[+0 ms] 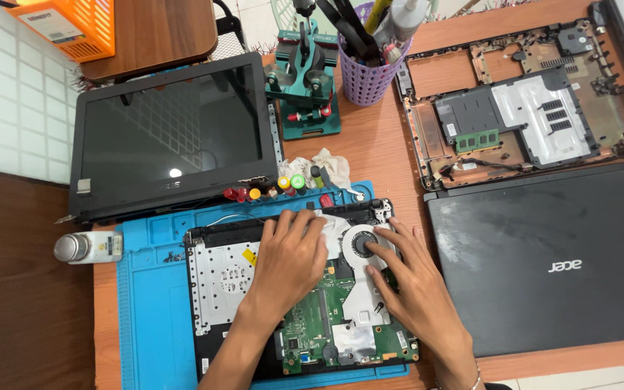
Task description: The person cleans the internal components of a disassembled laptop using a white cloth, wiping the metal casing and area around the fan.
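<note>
An opened laptop base (305, 289) lies on a blue repair mat (153, 303) on the wooden desk (391, 155), its green circuit board (323, 318) and cooling fan (362, 243) laid bare. The left hand (290, 260) rests flat across the upper middle of the base, fingers close together and holding nothing; what lies under the palm is hidden. The right hand (413, 282) lies beside it with fingers spread wide, the forefinger touching the fan hub, also holding nothing. Just above the base a row of small red, yellow and green capped items (276, 188) sits at the mat's edge, beside a crumpled cloth (323, 167). A detached laptop screen (171, 137) lies to the upper left, a small white bottle with a metal cap (88, 247) below it. A green holding jig (305, 83) and a purple tool basket (370, 72) stand behind. To the right lie a stripped laptop shell (529, 101) and a closed black laptop (543, 260) with a pale logo. An orange crate (66, 25) bearing a white label sits in the top left corner.
</note>
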